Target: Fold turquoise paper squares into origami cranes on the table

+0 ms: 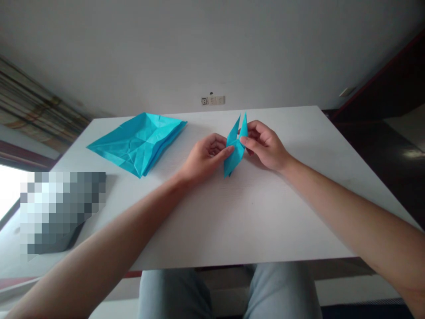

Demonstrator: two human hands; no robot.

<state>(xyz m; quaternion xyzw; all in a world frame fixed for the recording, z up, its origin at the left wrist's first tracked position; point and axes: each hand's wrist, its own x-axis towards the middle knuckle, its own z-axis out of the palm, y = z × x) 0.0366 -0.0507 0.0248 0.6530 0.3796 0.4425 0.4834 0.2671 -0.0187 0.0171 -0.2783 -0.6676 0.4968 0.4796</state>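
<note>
A small folded piece of blue paper [235, 156] with two narrow points sticking up is between my hands, above the white table. My left hand [206, 156] pinches its left side, thumb lying on the front face. At the right, my right hand [265, 144] grips the base of the right-hand point between thumb and fingers. Some fingertips of both hands are hidden behind the paper. To the left of my left hand, a larger creased blue paper [137, 141] lies partly unfolded on the table, touched by neither hand.
The white table [245, 235] reaches back to a grey wall with sockets [213, 100]. A blurred-out, pixelated object [64, 210] sits at the table's left edge. A striped curtain [33, 102] hangs at the left. My knees are below the front edge.
</note>
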